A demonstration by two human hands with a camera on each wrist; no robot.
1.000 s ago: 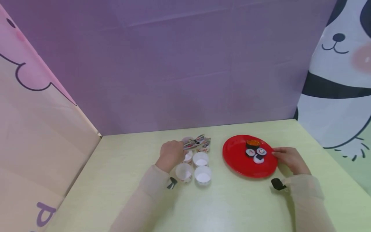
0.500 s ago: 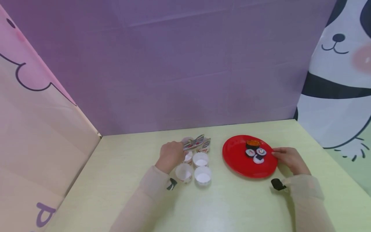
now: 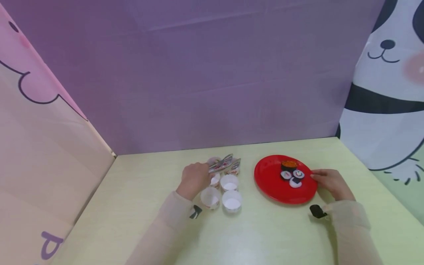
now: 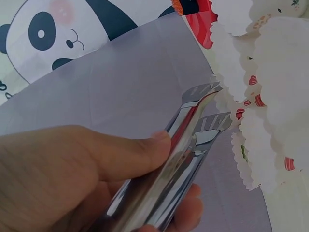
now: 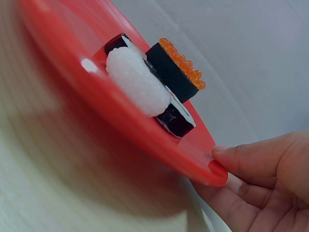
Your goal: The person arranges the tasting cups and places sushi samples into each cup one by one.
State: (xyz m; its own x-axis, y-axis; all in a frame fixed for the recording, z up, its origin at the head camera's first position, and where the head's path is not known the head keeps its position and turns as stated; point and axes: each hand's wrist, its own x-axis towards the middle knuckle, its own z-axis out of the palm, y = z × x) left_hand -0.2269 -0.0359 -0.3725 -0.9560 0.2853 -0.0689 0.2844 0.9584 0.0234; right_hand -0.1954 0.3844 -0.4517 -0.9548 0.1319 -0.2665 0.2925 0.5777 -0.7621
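My left hand (image 3: 194, 180) grips metal tongs (image 3: 221, 164) by their arms, thumb on top in the left wrist view. The slotted tips (image 4: 212, 121) point at scalloped white paper cups (image 4: 285, 92) with red-patterned sides. In the head view these cups (image 3: 230, 182) stand in a group beneath and beside that hand. My right hand (image 3: 332, 183) pinches the rim of a red plate (image 3: 269, 184), thumb on top and fingers under it. On the plate sit an orange-roe sushi (image 3: 289, 165), two round sushi rolls (image 3: 298, 173) and a white rice piece with a dark band (image 3: 295, 182).
A pale wooden table (image 3: 132, 206) carries everything. Behind it rises a purple backdrop (image 3: 212, 81), with a panda-printed panel (image 3: 391, 125) on the right and a pale panel (image 3: 43, 162) on the left. Dark wrist-camera pieces (image 3: 318, 211) hang at the cuffs.
The tongs have turned slightly in the left hand, their tips now looking brighter and at another angle. The right hand and the plate with its sushi have stayed in place.
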